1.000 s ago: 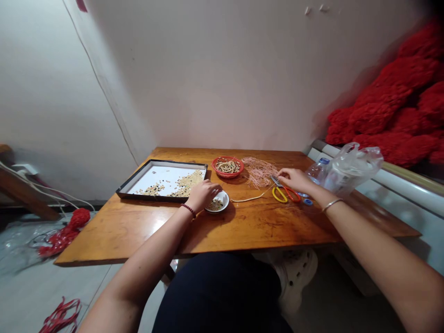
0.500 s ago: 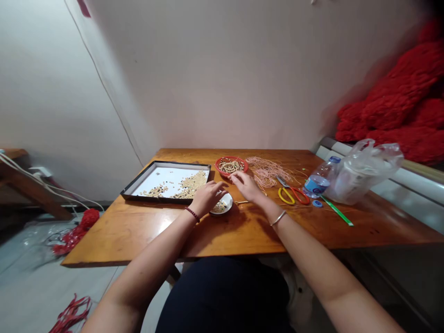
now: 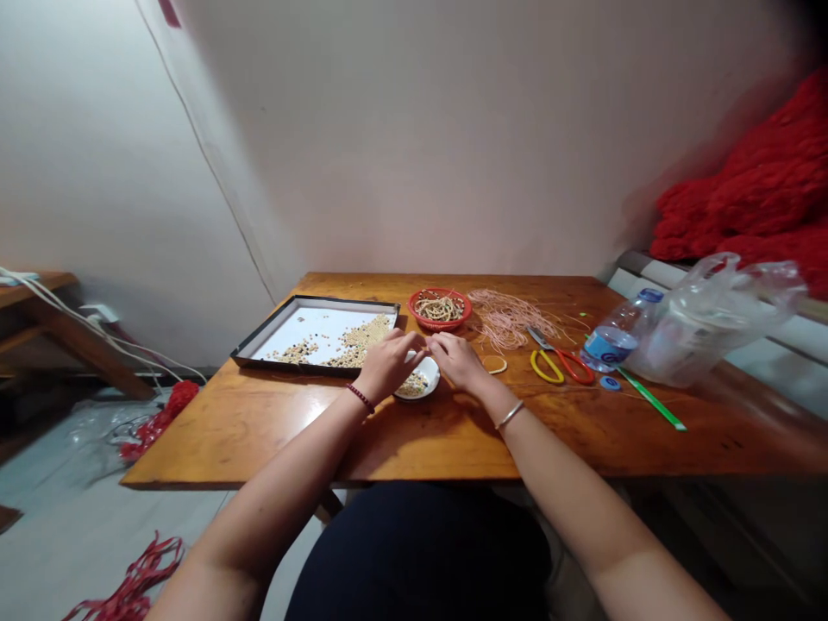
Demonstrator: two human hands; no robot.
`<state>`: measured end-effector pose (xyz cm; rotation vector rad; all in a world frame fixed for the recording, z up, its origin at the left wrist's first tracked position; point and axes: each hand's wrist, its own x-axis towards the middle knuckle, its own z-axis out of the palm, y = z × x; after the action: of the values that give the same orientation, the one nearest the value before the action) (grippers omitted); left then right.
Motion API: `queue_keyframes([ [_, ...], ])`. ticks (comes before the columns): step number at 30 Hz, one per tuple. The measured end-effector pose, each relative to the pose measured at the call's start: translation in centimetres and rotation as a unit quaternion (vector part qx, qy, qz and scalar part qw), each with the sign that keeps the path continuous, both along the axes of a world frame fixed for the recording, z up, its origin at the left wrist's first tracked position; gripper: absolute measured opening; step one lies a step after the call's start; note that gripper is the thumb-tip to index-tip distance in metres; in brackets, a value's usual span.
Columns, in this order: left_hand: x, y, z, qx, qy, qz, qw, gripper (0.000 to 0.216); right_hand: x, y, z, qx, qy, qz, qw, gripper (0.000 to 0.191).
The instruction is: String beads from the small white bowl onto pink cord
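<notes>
Left hand (image 3: 388, 364) and right hand (image 3: 461, 362) are meeting over small white dish of tan beads (image 3: 433, 376) on wooden bench (image 3: 453, 431), fingers curling together, contents unclear. Black-rimmed tray (image 3: 255, 355) is holding many loose beads, so much looks left; red plastic basket (image 3: 440, 325) is holding strands.

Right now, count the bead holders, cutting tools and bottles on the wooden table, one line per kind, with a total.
Bead holders: 3 (black-rimmed rectangular tray, red round plastic basket, small white round dish)
Yellow-and-red-handled scissors: 1
Clear plastic water bottle: 1
Total: 5
</notes>
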<state>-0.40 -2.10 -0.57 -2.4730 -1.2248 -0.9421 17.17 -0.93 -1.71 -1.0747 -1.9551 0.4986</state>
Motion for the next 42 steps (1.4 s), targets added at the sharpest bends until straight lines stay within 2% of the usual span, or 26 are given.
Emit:
queue_keyframes([
  [3, -0.1, 0.3, 0.2, -0.004, 0.014, 0.005, 1.0, 0.021, 0.6, 0.4, 0.0, -0.013, 0.006, 0.006, 1.0, 0.039],
  [5, -0.2, 0.4, 0.4, -0.003, 0.018, 0.014, 1.0, 0.02, 0.7, 1.1, -0.3, -0.04, 0.048, 0.027, 0.998, 0.04],
  [7, -0.5, 0.5, 0.5, 0.004, 0.003, 0.053, 0.999, 0.018, 0.7, 1.7, -0.5, -0.074, 0.109, 0.046, 0.99, 0.043],
  [10, -1.0, 0.6, 0.5, 0.007, -0.041, 0.137, 0.99, 0.015, 0.7, 2.2, -0.6, -0.143, 0.222, 0.04, 0.964, 0.046],
  [12, -1.2, 0.6, 0.5, -0.015, -0.051, 0.165, 0.985, 0.015, 0.7, 2.2, -0.5, -0.204, 0.298, 0.038, 0.932, 0.047],
  [17, -0.9, -0.2, 0.8, -0.11, 0.029, 0.109, 0.988, 0.022, 1.0, 1.5, 0.1, -0.312, 0.42, 0.089, 0.847, 0.044],
  [20, -0.5, -0.5, 0.5, -0.133, 0.067, 0.083, 0.985, 0.026, 1.1, 1.3, 0.2, -0.349, 0.441, 0.122, 0.818, 0.04],
  [23, -0.3, -0.4, -0.3, -0.145, 0.096, 0.086, 0.981, 0.026, 1.0, 1.3, 0.1, -0.366, 0.454, 0.121, 0.803, 0.038],
  [28, -0.2, -0.2, -1.1, -0.14, 0.1, 0.089, 0.981, 0.021, 0.6, 1.3, 0.0, -0.352, 0.476, 0.075, 0.802, 0.037],
  [33, -0.4, -0.1, -0.6, -0.165, 0.089, 0.097, 0.978, 0.014, 0.5, 1.5, -0.1, -0.35, 0.493, 0.019, 0.796, 0.029],
  [36, -0.6, 0.2, -0.1, -0.181, 0.036, 0.099, 0.978, 0.017, 0.6, 1.5, 0.0, -0.353, 0.48, 0.026, 0.802, 0.03],
  [39, -0.5, 0.4, 0.3, -0.189, -0.015, 0.041, 0.981, 0.02, 0.4, 1.0, 0.2, -0.363, 0.417, 0.068, 0.831, 0.036],
  [42, -0.3, 0.4, 0.7, -0.176, -0.063, 0.01, 0.982, 0.023, 0.0, 0.6, 0.1, -0.334, 0.297, 0.099, 0.889, 0.036],
])
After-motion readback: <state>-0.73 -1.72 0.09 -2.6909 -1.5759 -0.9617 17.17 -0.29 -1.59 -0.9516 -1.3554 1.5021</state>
